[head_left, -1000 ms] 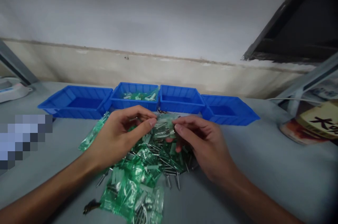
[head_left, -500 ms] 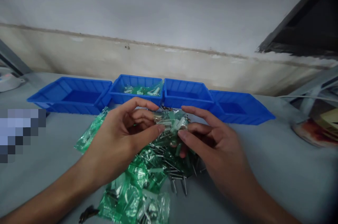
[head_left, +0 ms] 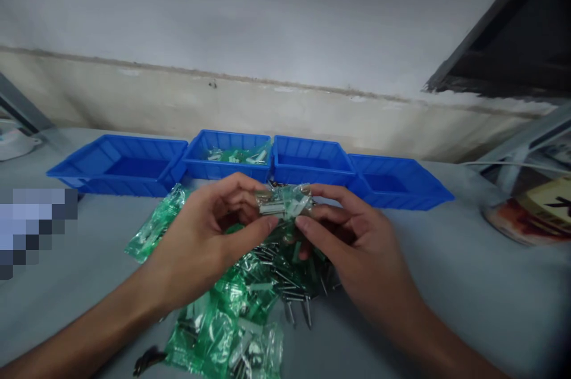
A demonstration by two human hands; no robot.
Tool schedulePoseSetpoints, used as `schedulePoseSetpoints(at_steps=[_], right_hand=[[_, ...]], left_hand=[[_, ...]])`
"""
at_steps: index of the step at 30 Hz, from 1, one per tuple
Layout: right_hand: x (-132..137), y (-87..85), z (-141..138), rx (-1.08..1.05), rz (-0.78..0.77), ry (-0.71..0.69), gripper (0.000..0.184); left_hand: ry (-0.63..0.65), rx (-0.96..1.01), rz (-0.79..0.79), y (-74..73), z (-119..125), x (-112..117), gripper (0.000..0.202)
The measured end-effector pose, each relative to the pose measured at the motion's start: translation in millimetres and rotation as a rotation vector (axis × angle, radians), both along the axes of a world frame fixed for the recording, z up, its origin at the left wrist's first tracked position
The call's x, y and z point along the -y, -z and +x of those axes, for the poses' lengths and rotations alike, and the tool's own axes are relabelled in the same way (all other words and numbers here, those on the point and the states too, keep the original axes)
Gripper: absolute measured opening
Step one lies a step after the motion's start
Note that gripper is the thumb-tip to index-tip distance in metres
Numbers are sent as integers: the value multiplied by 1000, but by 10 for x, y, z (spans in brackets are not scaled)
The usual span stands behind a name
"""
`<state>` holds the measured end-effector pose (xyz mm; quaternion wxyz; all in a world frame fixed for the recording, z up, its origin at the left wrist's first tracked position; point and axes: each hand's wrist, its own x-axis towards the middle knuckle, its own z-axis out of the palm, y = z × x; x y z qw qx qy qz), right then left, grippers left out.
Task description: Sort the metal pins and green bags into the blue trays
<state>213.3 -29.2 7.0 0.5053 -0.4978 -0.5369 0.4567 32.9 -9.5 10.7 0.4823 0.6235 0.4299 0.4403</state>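
Note:
Between my two hands is a small clear-green plastic bag (head_left: pixel 285 203) with white plugs and metal pieces showing through it. My left hand (head_left: pixel 214 224) pinches its left side between thumb and fingers. On the opposite side my right hand (head_left: pixel 352 224) grips it, thumb near the bag's lower middle. Beneath the hands lies a heap of loose metal screws (head_left: pixel 297 293). More green plastic bags (head_left: pixel 223 331) with hardware inside are piled toward me, and another green bag (head_left: pixel 156 224) rests left of my left wrist.
Along the wall stand blue bins: a far-left bin (head_left: pixel 74 168), a bin (head_left: pixel 191 168) holding bagged parts, a third bin (head_left: pixel 312 174) and a far-right bin (head_left: pixel 428 197). A jar-like container (head_left: pixel 517 221) sits at right. A dark object (head_left: pixel 149 360) lies at the front.
Both hands still hold the bag; it has turned slightly, and the fingers have shifted a little closer together. The whole view has moved slightly.

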Motion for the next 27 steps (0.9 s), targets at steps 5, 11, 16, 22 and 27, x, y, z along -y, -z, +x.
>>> schedulePoseSetpoints(at_steps=[5,11,16,22,27], right_hand=[[13,-29,13,68,112,35,27],[14,-13,71,454,446,2,25],[-34,59,100,780,572,-100,26],[-62,33,126,894,432,-169,24],[-67,33,132,927,392,-222,23]], left_hand=[[-180,-35,127,-79,-92,-101,22],[-570,-210,502,-94,-430,-438,20],[-561,-655,715,-13,-596,-608,22],[-305,-1011,722,49,-509,-586,32],[-277,-1155,672,62,-477,-531,36]])
